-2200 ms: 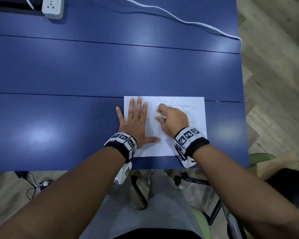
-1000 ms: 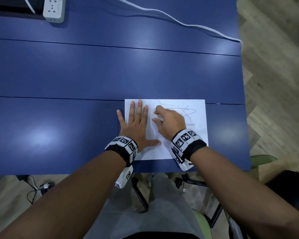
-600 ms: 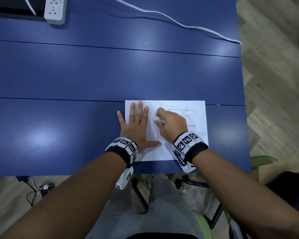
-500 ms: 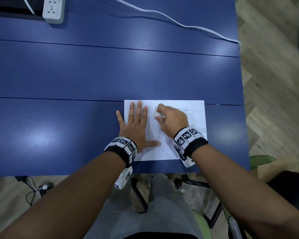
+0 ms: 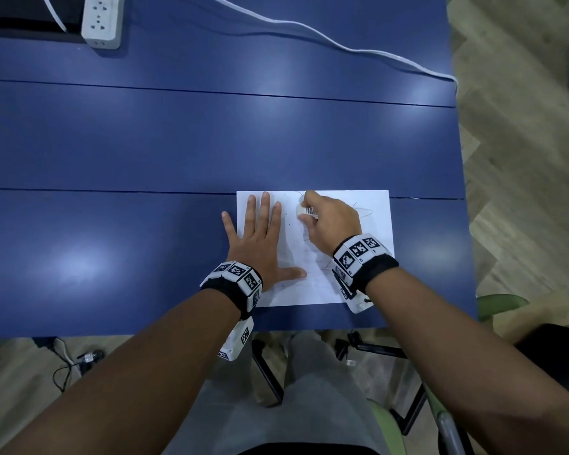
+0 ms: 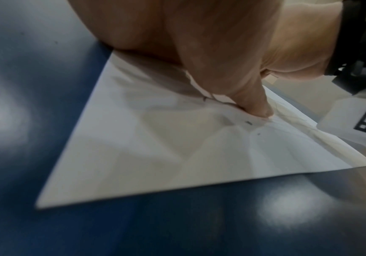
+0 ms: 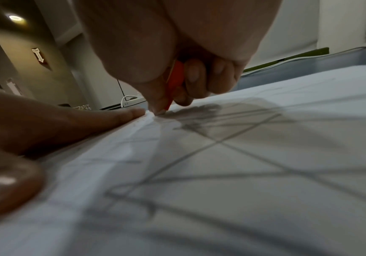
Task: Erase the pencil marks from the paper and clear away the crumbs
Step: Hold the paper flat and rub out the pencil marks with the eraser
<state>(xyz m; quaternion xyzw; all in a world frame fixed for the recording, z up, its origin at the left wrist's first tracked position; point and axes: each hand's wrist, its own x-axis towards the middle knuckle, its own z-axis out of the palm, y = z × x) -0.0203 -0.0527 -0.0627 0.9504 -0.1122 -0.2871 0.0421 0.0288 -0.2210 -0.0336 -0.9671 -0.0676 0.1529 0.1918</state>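
A white sheet of paper [image 5: 372, 221] with grey pencil lines [image 7: 243, 138] lies at the near right of the blue table [image 5: 178, 142]. My left hand [image 5: 260, 238] lies flat on the sheet's left part, fingers straight and spread, thumb [image 6: 256, 104] pressed down. My right hand [image 5: 329, 221] pinches a white eraser [image 5: 304, 210] in a sleeve that shows a barcode from above and red [image 7: 175, 81] from the wrist, its tip on the paper near the far edge. Small dark crumbs [image 6: 249, 127] lie by the left thumb.
A white power strip [image 5: 101, 19] sits at the table's far left and a white cable [image 5: 342, 47] runs across the far side to the right edge. The table's right edge is close to the paper. A green chair [image 5: 500, 303] stands at the right.
The right hand has rubbed the eraser back and forth and now sits a little farther up the sheet. The left hand has stayed flat in place.
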